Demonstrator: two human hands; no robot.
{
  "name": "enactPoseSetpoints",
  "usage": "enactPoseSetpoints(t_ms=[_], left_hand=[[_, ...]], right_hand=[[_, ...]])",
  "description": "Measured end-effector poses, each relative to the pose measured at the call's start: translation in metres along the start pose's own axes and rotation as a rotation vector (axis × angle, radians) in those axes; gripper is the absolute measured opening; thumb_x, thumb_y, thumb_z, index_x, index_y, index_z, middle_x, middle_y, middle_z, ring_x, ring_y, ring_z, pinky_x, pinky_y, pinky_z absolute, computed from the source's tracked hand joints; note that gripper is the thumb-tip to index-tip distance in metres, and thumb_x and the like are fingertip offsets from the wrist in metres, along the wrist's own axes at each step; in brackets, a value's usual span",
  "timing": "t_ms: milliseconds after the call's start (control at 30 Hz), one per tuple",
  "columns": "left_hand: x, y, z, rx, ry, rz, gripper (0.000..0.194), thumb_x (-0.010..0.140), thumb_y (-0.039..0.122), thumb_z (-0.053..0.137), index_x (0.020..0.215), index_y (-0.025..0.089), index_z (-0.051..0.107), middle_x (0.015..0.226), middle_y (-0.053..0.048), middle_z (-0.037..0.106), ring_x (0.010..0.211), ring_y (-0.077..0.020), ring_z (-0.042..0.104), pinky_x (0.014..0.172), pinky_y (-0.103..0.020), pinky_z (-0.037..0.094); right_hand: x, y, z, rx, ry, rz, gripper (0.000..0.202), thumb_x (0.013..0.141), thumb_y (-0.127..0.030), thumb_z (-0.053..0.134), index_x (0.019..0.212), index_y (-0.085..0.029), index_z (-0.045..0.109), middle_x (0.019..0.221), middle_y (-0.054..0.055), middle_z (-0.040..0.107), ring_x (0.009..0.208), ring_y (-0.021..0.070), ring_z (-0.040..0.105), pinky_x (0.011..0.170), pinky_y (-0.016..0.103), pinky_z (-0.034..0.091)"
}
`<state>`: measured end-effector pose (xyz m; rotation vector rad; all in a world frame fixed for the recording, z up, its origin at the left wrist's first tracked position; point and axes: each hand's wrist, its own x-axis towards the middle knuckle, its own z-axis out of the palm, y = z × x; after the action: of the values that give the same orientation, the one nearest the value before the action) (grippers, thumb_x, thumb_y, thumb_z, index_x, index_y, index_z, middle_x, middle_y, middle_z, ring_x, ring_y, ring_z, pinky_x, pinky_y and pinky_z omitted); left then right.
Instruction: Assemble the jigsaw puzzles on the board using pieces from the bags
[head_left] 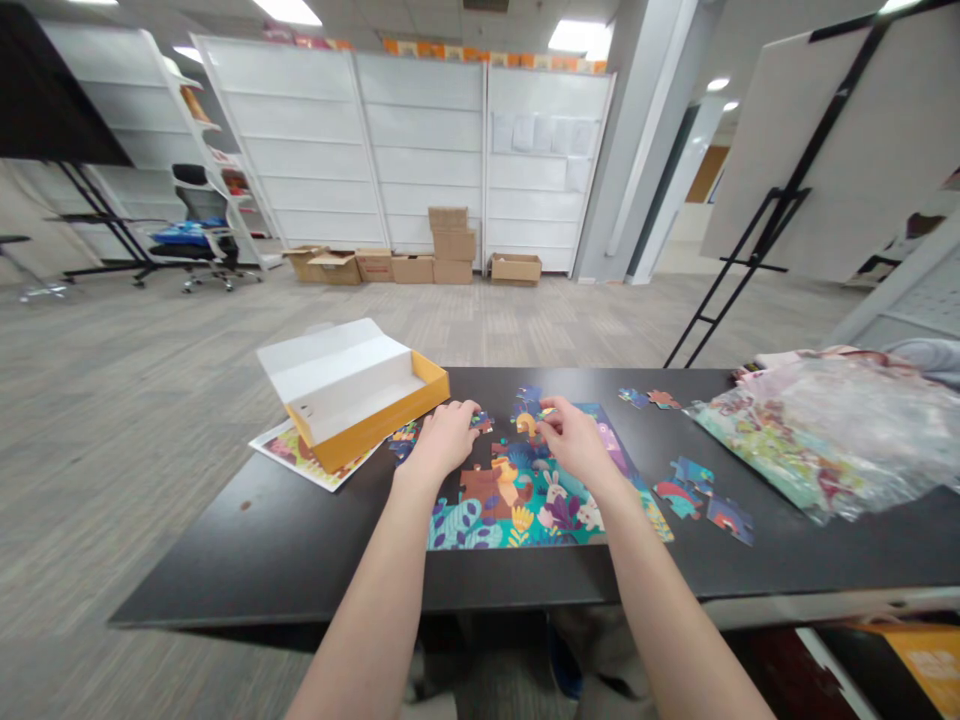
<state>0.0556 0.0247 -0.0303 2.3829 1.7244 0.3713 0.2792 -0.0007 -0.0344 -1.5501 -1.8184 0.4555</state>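
A partly assembled jigsaw puzzle (555, 505) with animals and plants lies on the black table in front of me. My left hand (444, 440) is at its upper left, fingers curled and closed on a dark puzzle piece (485, 423) at the fingertips. Over the upper part of the puzzle, my right hand (576, 438) pinches a small piece (547, 411) between thumb and fingers; most of that piece is hidden. A blue piece (529, 394) lies just beyond the puzzle, between the hands. Several blue pieces (403, 440) sit left of my left hand, partly covered by it.
An open yellow box (382, 415) rests on a picture sheet (330, 478) at the left. Loose pieces (694, 472) lie right of the puzzle, with others (663, 399) farther back. A clear plastic bag (847, 420) covers the table's right side (787, 560). Cardboard boxes (452, 270) stand by the far shelves.
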Motion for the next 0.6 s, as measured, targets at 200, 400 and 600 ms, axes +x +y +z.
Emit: enactPoseSetpoints(t_ms=[200,400,600], left_hand=[[-0.005,-0.018,-0.008,-0.097,0.027,0.035,0.037,0.091,0.019,0.057,0.128,0.019,0.057,0.125,-0.015,0.067,0.116,-0.0287,0.064,0.099,-0.042,0.048],[-0.013,-0.028,-0.013,-0.268,0.029,0.098,0.035,0.087,0.022,0.062,0.122,0.022,0.061,0.122,-0.011,0.07,0.113,-0.0261,0.065,0.097,-0.038,0.05],[-0.023,-0.023,-0.02,-0.335,-0.086,0.155,0.026,0.083,0.026,0.066,0.109,0.022,0.066,0.108,-0.007,0.074,0.102,-0.0242,0.068,0.09,-0.036,0.053]], right_hand=[[0.0,0.004,-0.001,-0.006,0.024,0.016,0.028,0.087,-0.016,0.055,0.114,-0.02,0.06,0.08,0.002,0.076,0.073,0.0192,0.069,0.07,0.029,0.047],[-0.001,0.003,-0.001,-0.002,0.053,0.012,0.026,0.087,-0.016,0.057,0.112,-0.021,0.061,0.084,0.003,0.077,0.077,0.0203,0.071,0.072,0.03,0.048],[-0.001,0.0,-0.002,0.019,0.026,0.019,0.028,0.087,-0.015,0.055,0.114,-0.019,0.061,0.084,0.004,0.077,0.075,0.02,0.071,0.07,0.029,0.048]])
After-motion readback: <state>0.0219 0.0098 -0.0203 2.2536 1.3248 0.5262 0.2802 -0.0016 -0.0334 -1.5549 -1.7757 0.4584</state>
